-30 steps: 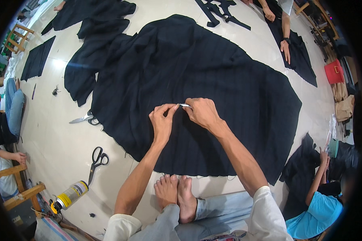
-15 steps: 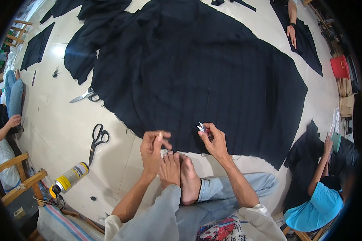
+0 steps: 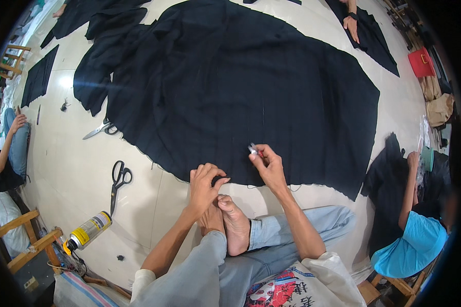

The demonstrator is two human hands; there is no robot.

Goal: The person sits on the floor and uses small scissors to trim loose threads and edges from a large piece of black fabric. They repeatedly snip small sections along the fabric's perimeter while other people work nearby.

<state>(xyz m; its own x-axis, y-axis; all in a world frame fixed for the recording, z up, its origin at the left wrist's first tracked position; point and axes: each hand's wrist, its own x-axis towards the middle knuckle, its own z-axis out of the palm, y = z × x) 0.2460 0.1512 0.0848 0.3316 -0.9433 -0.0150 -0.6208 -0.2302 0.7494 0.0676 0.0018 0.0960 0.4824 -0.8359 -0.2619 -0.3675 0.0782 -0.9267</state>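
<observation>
Evidently soft: black cloth [image 3: 297, 102] pinched at its near edge

Plainly, from my remote post, I find the black cloth spread across the pale floor [image 3: 146, 204], in front of the wearer's bare feet [image 3: 234, 225], with shallow creases and loose threads along its near edge. The left hand [image 3: 206, 184] is at that edge, thumb and forefinger closed on what looks like a small fold. The right hand [image 3: 268, 166] is over the cloth, its fingers clamped around a small metal tool [image 3: 254, 150] with some red on it; motion blur hides whether the blades are parted.

I judge the cloth limp and light for its spread, liable to drag and wrinkle, the raw edge prone to fray. I rate a flat thumb-and-finger pinch just inside the edge as the sound hold.

To the left, I note silver scissors [image 3: 97, 130] touching the cloth, black scissors [image 3: 119, 181] apart from it, and a yellow-labelled can [image 3: 91, 228] lying beyond.
</observation>
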